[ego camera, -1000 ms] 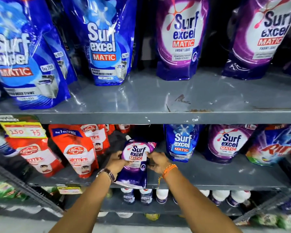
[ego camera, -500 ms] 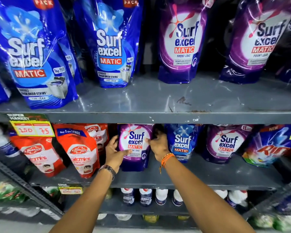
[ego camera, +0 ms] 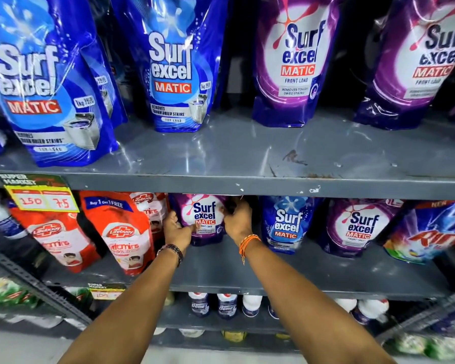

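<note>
A small purple Surf Excel Matic pouch point(ego camera: 205, 219) stands upright far back on the middle grey shelf point(ego camera: 221, 271), its top under the upper shelf's edge. My left hand point(ego camera: 176, 231) grips its lower left side, thumb on the front. At the pouch's upper right edge my right hand point(ego camera: 237, 219) holds it with curled fingers. A dark bracelet sits on my left wrist, an orange thread on my right.
Red Lifebuoy pouches point(ego camera: 124, 232) stand left of the held pouch, a blue Surf Excel pouch point(ego camera: 286, 224), a purple one point(ego camera: 357, 227) and a Rin pack point(ego camera: 431, 232) to its right. Large blue and purple pouches fill the upper shelf point(ego camera: 247, 158). Bottles point(ego camera: 226, 306) stand below.
Both hands lifted the purple pouch from a tilted position at the shelf's front, stood it upright and pushed it deeper between the red and blue pouches.
</note>
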Demonstrator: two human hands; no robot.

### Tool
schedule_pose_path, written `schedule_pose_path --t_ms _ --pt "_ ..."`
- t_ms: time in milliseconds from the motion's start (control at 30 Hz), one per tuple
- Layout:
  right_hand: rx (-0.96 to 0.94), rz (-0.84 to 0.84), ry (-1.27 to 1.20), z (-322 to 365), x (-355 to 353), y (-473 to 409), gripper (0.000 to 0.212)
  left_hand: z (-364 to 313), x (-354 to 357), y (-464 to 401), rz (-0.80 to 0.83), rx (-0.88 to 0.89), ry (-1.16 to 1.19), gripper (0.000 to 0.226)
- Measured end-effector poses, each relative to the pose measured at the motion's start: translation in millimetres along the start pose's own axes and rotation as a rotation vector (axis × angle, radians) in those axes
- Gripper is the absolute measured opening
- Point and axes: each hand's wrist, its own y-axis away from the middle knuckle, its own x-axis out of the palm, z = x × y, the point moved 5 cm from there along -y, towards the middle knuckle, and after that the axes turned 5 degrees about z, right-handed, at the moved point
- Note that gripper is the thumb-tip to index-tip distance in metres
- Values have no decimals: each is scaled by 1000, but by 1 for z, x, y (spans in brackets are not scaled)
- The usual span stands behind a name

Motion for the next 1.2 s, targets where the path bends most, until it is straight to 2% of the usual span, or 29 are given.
schedule_pose_path --t_ms 133,233,333,433,500,567,633,700,767,800,933,1000,1067,1133,1200 --pt "14 57 -13 -4 -6 1 34 5 2 -1 24 -2 -18 57" --pt "-4 112 -41 -9 -16 13 42 14 0 3 16 -8 -18 68" --pt "-36 88 -21 -16 -56 50 41 22 -2 14 -33 -10 5 89" --pt "-55 14 -25 -40 -118 94 32 32 7 40 -79 -28 103 95" --pt "52 -99 -173 -71 -167 114 30 41 19 68 -106 -27 109 89" --pt "132 -225 -266 -97 -218 127 34 48 38 102 -103 -7 15 78" --pt "188 -330 -371 -118 -267 126 35 56 64 131 -27 -14 -91 63" --pt "228 -355 -443 -127 -310 116 28 67 99 150 75 -8 -87 50" --pt "208 -334 -329 -127 -341 101 22 73 142 162 219 26 -213 58" --pt "213 -305 -315 -129 -353 91 26 74 165 166 315 38 -279 62" --pt "189 -144 -191 -126 -368 50 71 76 251 169 621 90 -406 75" --pt "189 -30 -173 -116 -365 38 70 79 287 160 647 128 -525 98" --pt "198 47 -117 -116 -366 27 54 79 315 148 610 114 -571 113" --pt "175 110 -73 -122 -366 21 40 74 335 137 578 121 -582 114" --pt "136 146 -69 -126 -368 19 45 73 349 127 568 121 -597 109"
